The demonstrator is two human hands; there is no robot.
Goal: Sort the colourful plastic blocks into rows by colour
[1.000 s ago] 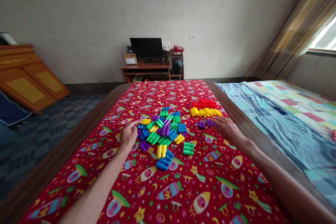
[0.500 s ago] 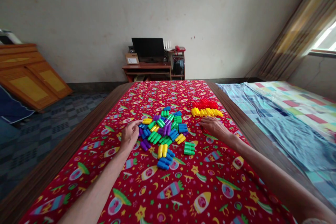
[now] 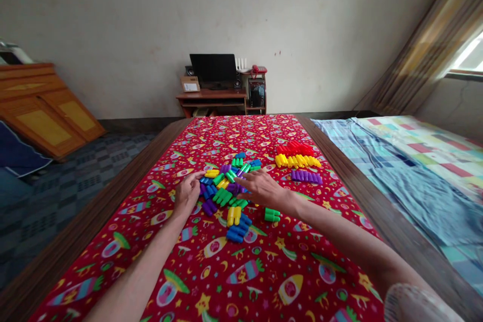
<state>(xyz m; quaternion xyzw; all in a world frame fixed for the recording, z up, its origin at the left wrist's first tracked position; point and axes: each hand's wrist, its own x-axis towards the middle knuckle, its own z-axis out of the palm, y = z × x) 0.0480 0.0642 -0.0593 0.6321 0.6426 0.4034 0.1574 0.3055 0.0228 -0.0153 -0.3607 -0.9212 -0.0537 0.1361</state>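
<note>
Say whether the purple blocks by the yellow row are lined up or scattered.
Lined up: the purple blocks lie side by side in one row.

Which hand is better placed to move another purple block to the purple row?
Probably the right hand: it lies over the mixed pile, and the purple row is on its side. The left hand sits at the pile's left edge.

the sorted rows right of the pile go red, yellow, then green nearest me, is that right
Not quite: the row nearest you is a purple row, not green. The head view shows the red row farthest, the yellow row next, then purple, all right of the mixed pile.
</note>
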